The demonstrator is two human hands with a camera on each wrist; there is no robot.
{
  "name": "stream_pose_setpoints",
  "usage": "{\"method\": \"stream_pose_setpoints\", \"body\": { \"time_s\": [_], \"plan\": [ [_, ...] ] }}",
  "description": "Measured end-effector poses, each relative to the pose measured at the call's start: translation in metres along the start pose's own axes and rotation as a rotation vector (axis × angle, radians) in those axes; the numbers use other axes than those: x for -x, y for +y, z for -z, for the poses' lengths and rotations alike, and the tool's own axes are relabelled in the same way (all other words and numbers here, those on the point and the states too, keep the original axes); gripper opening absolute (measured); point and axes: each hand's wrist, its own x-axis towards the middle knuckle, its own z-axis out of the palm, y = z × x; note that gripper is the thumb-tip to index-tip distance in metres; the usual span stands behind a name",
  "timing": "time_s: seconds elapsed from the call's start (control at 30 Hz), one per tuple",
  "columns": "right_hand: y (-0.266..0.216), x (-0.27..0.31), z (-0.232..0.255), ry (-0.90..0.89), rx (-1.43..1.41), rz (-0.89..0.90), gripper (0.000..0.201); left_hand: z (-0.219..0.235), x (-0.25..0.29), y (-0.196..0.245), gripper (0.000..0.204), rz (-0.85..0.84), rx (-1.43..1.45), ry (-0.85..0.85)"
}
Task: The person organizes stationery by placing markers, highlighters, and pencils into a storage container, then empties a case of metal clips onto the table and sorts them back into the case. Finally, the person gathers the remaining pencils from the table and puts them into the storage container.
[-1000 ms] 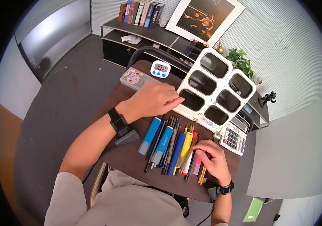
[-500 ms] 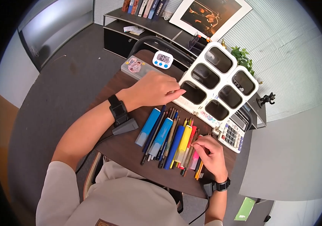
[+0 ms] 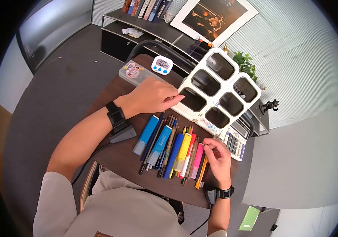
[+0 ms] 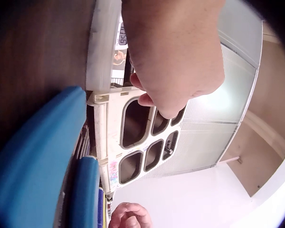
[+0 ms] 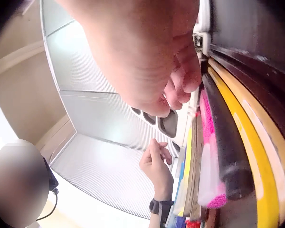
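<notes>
The left hand point(image 3: 151, 96) hovers by the front left corner of the white organizer point(image 3: 195, 115), its fingers loosely curled and thumb stretched out, nothing visible in its grasp. Over the right end of a row of pens, the right hand point(image 3: 219, 160) has its fingers loosely bent beside a pink highlighter point(image 3: 197, 161); no held thing shows. In the right wrist view, the pink highlighter point(image 5: 210, 156), a black pen point(image 5: 225, 137) and a yellow one point(image 5: 249, 142) lie below that hand. Blue highlighters point(image 3: 159, 146), a yellow highlighter point(image 3: 183, 147) and several pencils lie side by side.
A clear case point(image 3: 137, 74) with stickers and a white timer point(image 3: 162, 65) lie behind the left hand. The calculator point(image 3: 234, 141) stands right of the organizer. Beyond the brown table point(image 3: 117, 158) are a chair back and a shelf point(image 3: 137, 24) with books.
The right hand has shifted rightward over the row, and more of the pink highlighter shows. The left hand keeps its place by the organizer. The head view has tilted and moved a little.
</notes>
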Motion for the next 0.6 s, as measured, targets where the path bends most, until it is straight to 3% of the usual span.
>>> {"method": "stream_pose_setpoints", "body": {
  "time_s": [0.13,0.2,0.33,0.47,0.53,0.6],
  "plan": [
    [-0.019,-0.019,0.019,0.194,0.112,0.026,0.028,-0.004,0.003,-0.001,0.035,-0.015,0.024,0.024],
    [-0.034,-0.04,0.032,0.314,0.298,0.204,0.035,-0.005,0.004,0.0,0.035,-0.013,0.016,0.041],
    [-0.079,-0.088,0.044,0.409,0.612,0.393,0.051,-0.005,0.004,-0.002,0.034,-0.026,0.018,0.055],
    [-0.087,-0.122,0.051,0.329,0.772,0.364,0.048,-0.005,0.005,-0.001,0.032,-0.018,0.013,0.043],
    [-0.076,-0.133,0.056,0.199,0.9,0.396,0.043,-0.007,0.006,-0.005,0.032,-0.019,0.002,0.048],
    [-0.077,-0.136,0.055,0.192,0.869,0.413,0.033,-0.009,0.007,-0.005,0.033,-0.06,-0.015,0.061]
  ]
}}
